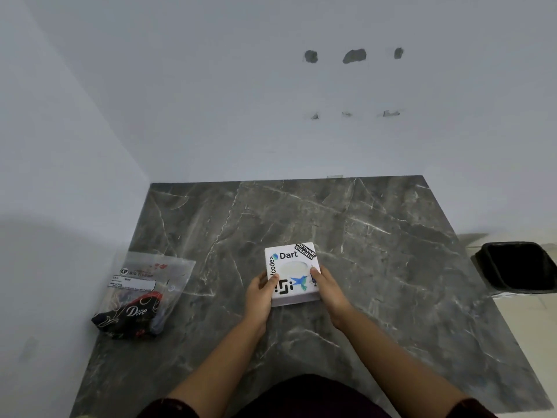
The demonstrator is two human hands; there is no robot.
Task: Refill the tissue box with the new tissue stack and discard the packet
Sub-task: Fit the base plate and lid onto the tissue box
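Note:
A square white tissue box with stickers and an oval opening on top rests on the dark marble counter. My left hand grips its left side, thumb on the lid. My right hand holds the right side, thumb by the oval opening. At the counter's left edge lies a clear plastic tissue packet with a dark printed wrapper inside; whether tissues are in it I cannot tell.
A black bin with a dark liner stands on the floor to the right of the counter. White walls close off the back and the left side. Bare marble stretches behind and to the right of the box.

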